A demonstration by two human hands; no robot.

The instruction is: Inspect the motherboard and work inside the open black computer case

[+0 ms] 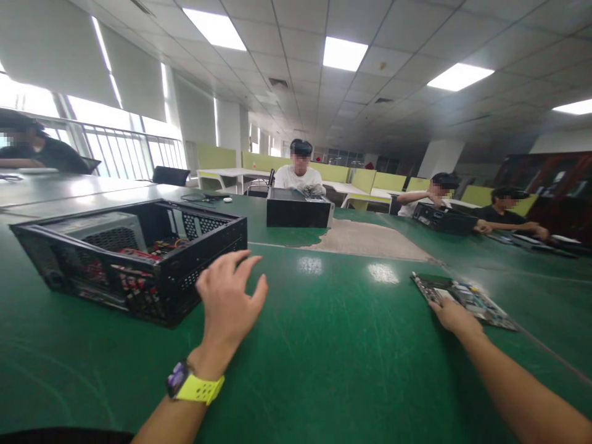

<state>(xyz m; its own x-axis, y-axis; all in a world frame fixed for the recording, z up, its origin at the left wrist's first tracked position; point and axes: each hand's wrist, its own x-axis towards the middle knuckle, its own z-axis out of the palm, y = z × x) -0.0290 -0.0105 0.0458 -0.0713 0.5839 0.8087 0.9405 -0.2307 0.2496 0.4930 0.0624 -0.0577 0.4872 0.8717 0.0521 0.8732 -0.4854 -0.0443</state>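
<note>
An opened black computer case lies on the green table at the left, with a metal power supply box and red and coloured parts inside. Just right of the case's near corner, my left hand is raised with its fingers apart and holds nothing. A yellow-strapped watch is on that wrist. At the right, my right hand grips the near left edge of a flat laptop base with exposed circuit boards. The fingertips beneath that edge are hidden.
Across the green table, a person works at another computer case. Two more people sit at the right, near a black case and flat parts. Cables lie behind my case. A bare patch marks the tabletop.
</note>
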